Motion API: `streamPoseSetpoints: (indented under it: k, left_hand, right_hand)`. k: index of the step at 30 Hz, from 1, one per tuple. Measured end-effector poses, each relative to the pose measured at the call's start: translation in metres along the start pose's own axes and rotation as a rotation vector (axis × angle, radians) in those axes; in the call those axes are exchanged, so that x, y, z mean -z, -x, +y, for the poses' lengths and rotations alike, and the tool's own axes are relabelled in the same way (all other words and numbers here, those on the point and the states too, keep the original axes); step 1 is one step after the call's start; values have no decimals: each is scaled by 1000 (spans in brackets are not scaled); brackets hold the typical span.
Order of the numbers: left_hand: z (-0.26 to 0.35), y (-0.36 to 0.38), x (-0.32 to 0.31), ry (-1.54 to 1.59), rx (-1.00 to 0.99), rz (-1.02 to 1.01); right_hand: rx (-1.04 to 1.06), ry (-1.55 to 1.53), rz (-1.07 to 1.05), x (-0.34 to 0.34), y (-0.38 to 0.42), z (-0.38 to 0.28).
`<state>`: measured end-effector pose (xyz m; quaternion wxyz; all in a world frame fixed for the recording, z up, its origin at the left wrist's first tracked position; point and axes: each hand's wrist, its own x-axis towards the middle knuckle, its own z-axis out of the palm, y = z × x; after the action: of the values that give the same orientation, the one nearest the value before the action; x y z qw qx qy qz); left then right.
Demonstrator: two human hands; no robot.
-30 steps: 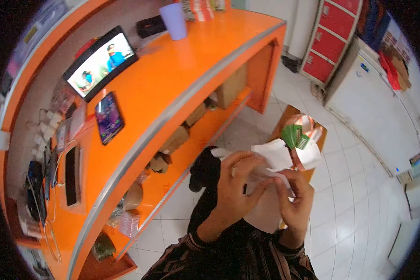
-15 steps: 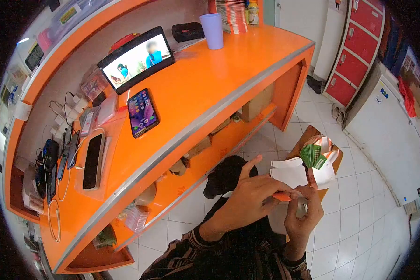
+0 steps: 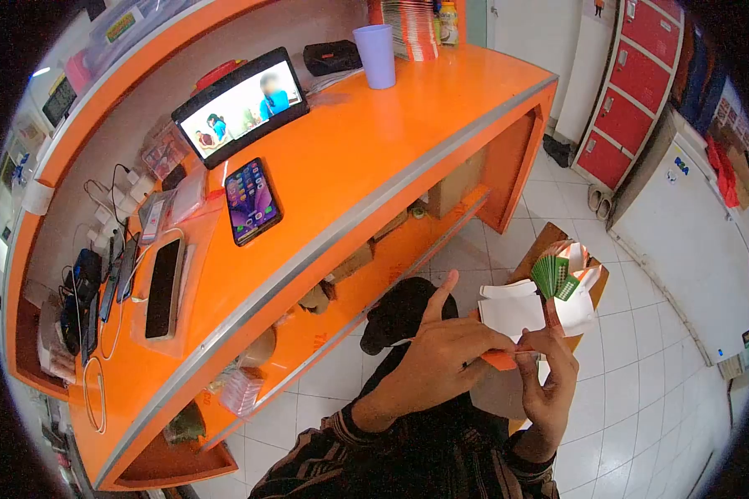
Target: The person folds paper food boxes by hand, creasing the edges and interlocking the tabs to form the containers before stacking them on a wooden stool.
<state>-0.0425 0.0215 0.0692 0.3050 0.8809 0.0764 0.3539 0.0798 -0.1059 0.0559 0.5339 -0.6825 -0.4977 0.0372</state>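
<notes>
My left hand pinches a small orange piece, which looks like folded paper. Its index finger or thumb sticks up, away from the pinch. My right hand meets it at the piece's right end, thumb and forefinger pressed together there. Just beyond my hands, white paper sheets lie on a brown wooden bench. Among them stands a green pleated paper fan with an orange-brown strip running down toward my right hand. The fingers partly hide the orange piece.
An orange counter curves along the left, bearing a tablet, a phone, another phone and a purple cup. Red lockers and a white fridge stand to the right.
My hands have shifted slightly against each other, and the orange piece sits a little lower and tilted differently. The view has moved slightly.
</notes>
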Motion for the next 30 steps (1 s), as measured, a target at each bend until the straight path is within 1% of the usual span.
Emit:
streamPoseSetpoints:
  k: [2, 6, 8, 10, 12, 15, 17, 19, 21, 23, 24, 26, 28, 30]
  left_hand:
    - [1, 0, 0, 7, -16, 0]
    - [1, -2, 0, -18, -32, -15]
    - [1, -4, 0, -35, -34, -17]
    - [0, -6, 1, -35, 12, -40]
    - [-1, -5, 0, -39, 4, -53]
    - [-3, -2, -4, -5, -16, -52]
    - [-4, -2, -5, 28, -28, -35]
    - [-4, -2, -5, 57, -12, -93]
    - [-5, -2, -4, 67, -10, -85]
    - [-6, -4, -3, 77, -9, -79]
    - [-8, -5, -2, 67, -11, -95]
    - [-10, -4, -3, 57, -15, -110]
    - [-11, -3, -4, 24, -35, -144]
    - [-9, -6, -4, 13, -74, -123]
  right_hand:
    - [-18, -95, -53, 2, 0, 2]
    - [13, -57, -52, 2, 2, 6]
    - [-1, -36, 31, -2, 3, 3]
    - [-13, -23, 39, -4, 4, 2]
    - [-25, -10, 50, -4, 3, 2]
    - [-29, -38, -6, 1, 1, 2]
    - [-35, -79, -84, 4, 0, 2]
    - [-34, -83, -97, 5, 0, 5]
    - [-33, -87, -108, 4, 1, 7]
    - [-127, -89, -43, 1, 5, 8]
    - [-126, -90, -42, 1, 5, 8]
    - [-194, -133, -27, 2, 5, 7]
    - [-187, -126, -47, 4, 5, 8]
    - [-180, -117, -67, 7, 3, 6]
